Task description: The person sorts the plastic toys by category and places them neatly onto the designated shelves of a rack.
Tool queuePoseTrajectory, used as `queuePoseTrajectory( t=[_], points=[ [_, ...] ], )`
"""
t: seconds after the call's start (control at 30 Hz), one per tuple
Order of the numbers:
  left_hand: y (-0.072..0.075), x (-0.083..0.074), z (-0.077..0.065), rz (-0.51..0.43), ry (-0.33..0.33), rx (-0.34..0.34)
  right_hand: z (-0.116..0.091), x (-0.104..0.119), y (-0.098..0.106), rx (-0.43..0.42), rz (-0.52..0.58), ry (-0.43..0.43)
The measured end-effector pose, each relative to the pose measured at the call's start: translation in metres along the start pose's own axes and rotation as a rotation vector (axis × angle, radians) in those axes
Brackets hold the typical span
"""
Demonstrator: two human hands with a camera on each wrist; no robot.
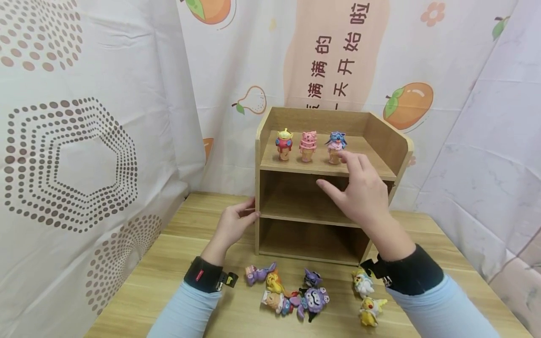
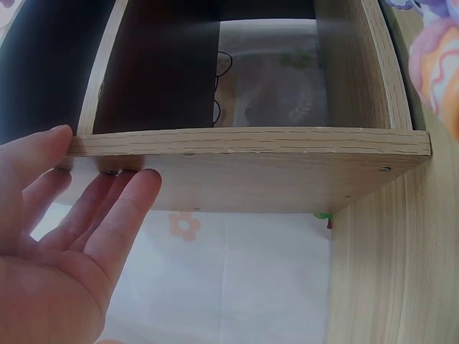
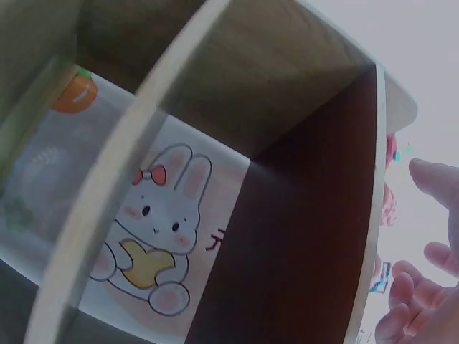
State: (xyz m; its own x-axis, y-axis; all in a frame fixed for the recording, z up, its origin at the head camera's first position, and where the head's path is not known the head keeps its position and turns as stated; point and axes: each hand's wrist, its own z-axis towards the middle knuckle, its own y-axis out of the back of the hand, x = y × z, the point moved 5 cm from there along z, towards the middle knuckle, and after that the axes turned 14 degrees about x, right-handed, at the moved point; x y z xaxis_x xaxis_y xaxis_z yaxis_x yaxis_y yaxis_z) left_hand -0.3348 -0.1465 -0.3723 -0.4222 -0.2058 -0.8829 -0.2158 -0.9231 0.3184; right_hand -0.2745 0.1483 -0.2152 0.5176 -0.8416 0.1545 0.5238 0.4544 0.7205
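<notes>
A wooden shelf unit (image 1: pixel 321 121) stands on the tabletop (image 1: pixel 200 211), and on its top board (image 1: pixel 363 144) three cone-based figurines stand upright in a row: a yellow-headed figurine (image 1: pixel 284 144) at the left, a pink figurine (image 1: pixel 308 146) in the middle and a blue-headed figurine (image 1: pixel 336 143) at the right. The right hand (image 1: pixel 363 188) reaches up before the board, its thumb spread well away from the fingers; the fingertips are right at the blue-headed figurine's cone, though whether they touch it cannot be told. The left hand (image 1: pixel 231 224) rests on the unit's left side panel (image 2: pixel 237 179), thumb at the front edge and fingers extended along the outer face. Before the unit, a cluster of colourful figurines (image 1: pixel 314 298) lies on the tabletop, with a white-and-yellow figurine (image 1: pixel 362 284) and a yellow figurine (image 1: pixel 369 312) apart to the right. A fruit-printed curtain (image 1: pixel 262 51) hangs behind. Black bands (image 1: pixel 416 270) circle both wrists over light blue sleeves (image 1: pixel 186 307).
</notes>
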Motion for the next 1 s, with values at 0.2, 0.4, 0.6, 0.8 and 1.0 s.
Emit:
queuePoseTrajectory(
  t=[0.2, 0.4, 0.6, 0.8, 1.0],
  points=[
    [0.0, 0.0, 0.001, -0.004, -0.01, 0.007, -0.015, 0.008, -0.012, 0.032, 0.023, 0.068],
    [0.0, 0.0, 0.001, 0.002, -0.009, 0.009, -0.029, 0.014, -0.02, 0.079, 0.043, 0.14],
    [-0.001, -0.001, 0.0, 0.014, -0.007, 0.004, -0.039, 0.018, -0.028, 0.129, 0.066, 0.185],
    [-0.001, -0.002, 0.0, 0.027, -0.013, 0.005, -0.051, 0.021, -0.037, 0.157, 0.072, 0.226],
    [-0.001, -0.002, 0.0, 0.02, -0.008, 0.005, -0.062, 0.024, -0.048, 0.195, 0.084, 0.258]
  ],
)
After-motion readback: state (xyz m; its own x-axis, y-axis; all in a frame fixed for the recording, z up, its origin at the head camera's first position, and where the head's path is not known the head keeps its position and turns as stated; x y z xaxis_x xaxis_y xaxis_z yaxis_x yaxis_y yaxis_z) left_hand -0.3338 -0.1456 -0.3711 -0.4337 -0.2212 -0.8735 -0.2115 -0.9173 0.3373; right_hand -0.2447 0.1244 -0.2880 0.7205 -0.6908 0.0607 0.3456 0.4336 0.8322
